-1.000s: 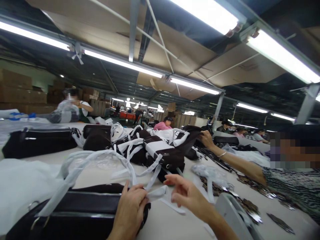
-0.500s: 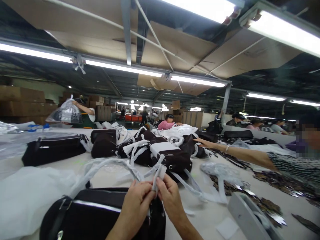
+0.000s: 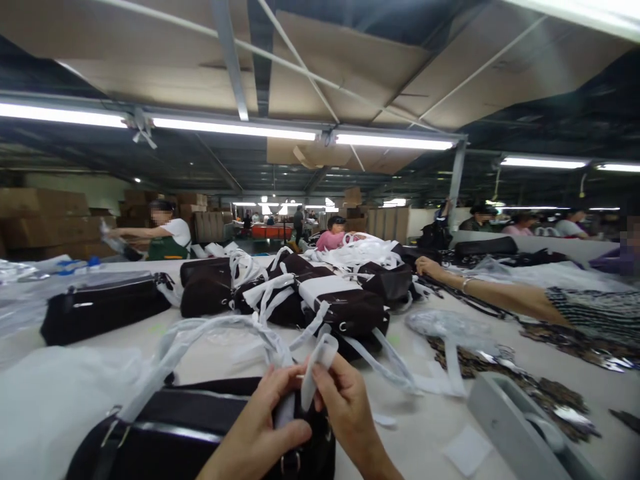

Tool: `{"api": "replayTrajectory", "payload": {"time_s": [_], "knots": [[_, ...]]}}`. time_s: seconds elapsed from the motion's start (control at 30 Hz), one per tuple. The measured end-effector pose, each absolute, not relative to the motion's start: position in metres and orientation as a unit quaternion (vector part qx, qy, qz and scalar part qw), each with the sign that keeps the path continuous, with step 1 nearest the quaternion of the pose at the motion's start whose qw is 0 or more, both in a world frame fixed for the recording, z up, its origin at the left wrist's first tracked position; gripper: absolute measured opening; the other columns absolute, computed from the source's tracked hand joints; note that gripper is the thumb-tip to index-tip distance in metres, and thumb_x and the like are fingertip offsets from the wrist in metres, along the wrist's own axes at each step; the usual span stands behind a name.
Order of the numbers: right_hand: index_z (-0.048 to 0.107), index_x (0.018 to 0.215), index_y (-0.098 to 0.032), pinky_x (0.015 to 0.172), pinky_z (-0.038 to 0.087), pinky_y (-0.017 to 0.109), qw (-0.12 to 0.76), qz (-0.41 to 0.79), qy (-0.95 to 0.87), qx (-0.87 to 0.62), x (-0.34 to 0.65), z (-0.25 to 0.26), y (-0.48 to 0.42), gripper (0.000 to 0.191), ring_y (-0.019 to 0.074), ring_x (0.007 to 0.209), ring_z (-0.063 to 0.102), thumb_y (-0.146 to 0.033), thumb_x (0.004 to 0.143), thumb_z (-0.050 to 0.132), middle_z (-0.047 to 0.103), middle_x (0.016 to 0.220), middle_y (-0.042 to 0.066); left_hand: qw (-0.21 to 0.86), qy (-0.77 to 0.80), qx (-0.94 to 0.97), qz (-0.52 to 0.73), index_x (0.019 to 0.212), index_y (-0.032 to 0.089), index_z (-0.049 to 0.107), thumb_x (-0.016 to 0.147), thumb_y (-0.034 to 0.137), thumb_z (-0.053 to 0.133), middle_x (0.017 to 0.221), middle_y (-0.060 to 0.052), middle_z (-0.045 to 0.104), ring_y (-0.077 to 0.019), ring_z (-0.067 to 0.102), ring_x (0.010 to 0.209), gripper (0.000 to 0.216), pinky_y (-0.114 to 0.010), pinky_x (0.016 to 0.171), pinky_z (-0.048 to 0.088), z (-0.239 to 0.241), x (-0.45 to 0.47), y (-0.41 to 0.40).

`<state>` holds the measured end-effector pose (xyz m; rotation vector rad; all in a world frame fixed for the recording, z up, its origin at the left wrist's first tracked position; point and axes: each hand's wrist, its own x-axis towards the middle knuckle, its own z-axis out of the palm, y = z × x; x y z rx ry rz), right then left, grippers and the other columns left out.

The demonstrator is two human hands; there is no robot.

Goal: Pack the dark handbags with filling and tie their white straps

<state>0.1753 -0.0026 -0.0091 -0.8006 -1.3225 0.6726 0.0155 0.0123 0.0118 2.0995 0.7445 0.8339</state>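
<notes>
A black handbag [image 3: 200,427] with a silvery zip lies on the table right in front of me. Its handle [image 3: 207,327] is wrapped in white sheeting and arches up and over to my hands. My left hand [image 3: 260,420] is curled around the wrapped handle's right end, its thumb lowered and apart from the fingers. Between the thumb and fingers of my right hand [image 3: 347,403] is a white strip [image 3: 318,367], bent over at the top. The strip's lower end hangs in front of the bag, close to my left fingertips. Part of the bag is hidden behind my forearms.
More dark bags [image 3: 345,307] with white-wrapped straps are heaped ahead. Another black bag [image 3: 107,303] lies at left above white sheeting [image 3: 65,413]. A grey tape dispenser [image 3: 517,427] stands at right. A co-worker's arm [image 3: 505,297] reaches in from the right.
My left thumb has moved down, away from the strip, and the strip has turned in my right fingers. The co-worker's hand at right has drawn back from the heap.
</notes>
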Motion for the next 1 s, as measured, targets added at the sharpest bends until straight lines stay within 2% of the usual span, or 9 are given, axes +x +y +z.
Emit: {"api": "replayTrajectory", "payload": {"time_s": [0.07,0.13,0.23,0.33,0.43,0.53,0.63,0.83,1.0], "knots": [[0.054,0.071,-0.018,0.043,0.031,0.02,0.657,0.276,-0.593,-0.376,0.177,-0.017,-0.002,0.039,0.0079,0.045,0.038,-0.051,0.092,0.054,0.044,0.052,-0.005,0.368,0.294,0.821,0.322,0.121,0.026,0.062,0.071,0.015,0.059,0.124,-0.004,0.065,-0.0272,0.053,0.123,0.051,-0.053,0.122,0.006,0.006,0.019,0.011],[0.054,0.07,-0.018,0.044,0.03,0.021,0.651,0.262,-0.596,-0.391,0.178,-0.026,-0.001,0.04,0.0082,0.046,0.038,-0.052,0.092,0.055,0.044,0.055,-0.005,0.361,0.298,0.819,0.332,0.112,0.026,0.064,0.07,0.013,0.058,0.121,-0.003,0.066,-0.027,0.054,0.122,0.044,-0.054,0.121,-0.002,0.002,0.023,0.009],[0.056,0.073,-0.018,0.043,0.029,0.021,0.658,0.274,-0.578,-0.398,0.178,-0.037,0.001,0.04,0.008,0.046,0.036,-0.054,0.091,0.055,0.042,0.055,-0.006,0.368,0.299,0.809,0.346,0.102,0.025,0.064,0.071,0.013,0.056,0.111,-0.001,0.069,-0.0247,0.059,0.113,0.034,-0.052,0.122,-0.001,0.001,0.029,0.01],[0.057,0.072,-0.017,0.045,0.032,0.02,0.676,0.302,-0.545,-0.393,0.18,-0.04,0.001,0.042,0.0077,0.044,0.037,-0.055,0.091,0.056,0.045,0.051,-0.006,0.37,0.303,0.812,0.335,0.087,0.025,0.064,0.071,0.012,0.056,0.096,0.003,0.069,-0.0205,0.062,0.102,0.022,-0.048,0.121,-0.008,0.002,0.03,0.013],[0.061,0.076,-0.016,0.045,0.034,0.02,0.691,0.312,-0.528,-0.382,0.182,-0.039,0.001,0.041,0.0081,0.044,0.043,-0.055,0.09,0.059,0.052,0.052,-0.003,0.377,0.309,0.808,0.331,0.09,0.026,0.066,0.067,0.012,0.059,0.102,0.003,0.069,-0.0212,0.058,0.111,0.027,-0.045,0.12,-0.014,0.003,0.026,0.017],[0.064,0.086,-0.016,0.044,0.036,0.019,0.701,0.319,-0.519,-0.371,0.183,-0.041,0.0,0.038,0.0089,0.044,0.047,-0.054,0.09,0.06,0.058,0.056,-0.001,0.389,0.299,0.81,0.321,0.1,0.028,0.067,0.068,0.012,0.059,0.114,0.001,0.067,-0.0224,0.052,0.122,0.037,-0.044,0.121,-0.012,0.002,0.02,0.018],[0.065,0.089,-0.016,0.044,0.037,0.019,0.706,0.317,-0.516,-0.366,0.181,-0.044,-0.001,0.035,0.009,0.045,0.048,-0.051,0.091,0.06,0.058,0.056,-0.002,0.386,0.293,0.815,0.317,0.095,0.028,0.068,0.068,0.011,0.056,0.112,0.001,0.067,-0.0233,0.05,0.124,0.034,-0.046,0.121,-0.01,0.0,0.019,0.014],[0.064,0.08,-0.015,0.045,0.034,0.019,0.693,0.304,-0.551,-0.352,0.179,-0.044,-0.005,0.036,0.0076,0.044,0.043,-0.049,0.093,0.059,0.051,0.051,-0.004,0.361,0.294,0.802,0.375,0.078,0.024,0.068,0.07,0.01,0.055,0.091,0.0,0.071,-0.0225,0.059,0.106,0.021,-0.047,0.121,0.001,-0.007,0.029,0.012],[0.064,0.081,-0.016,0.044,0.032,0.019,0.684,0.302,-0.569,-0.343,0.182,-0.05,-0.002,0.034,0.0074,0.044,0.043,-0.046,0.095,0.057,0.05,0.052,-0.004,0.347,0.313,0.789,0.399,0.072,0.022,0.068,0.071,0.008,0.055,0.088,-0.002,0.069,-0.0219,0.061,0.097,0.019,-0.048,0.119,0.011,-0.014,0.034,0.015]]}}
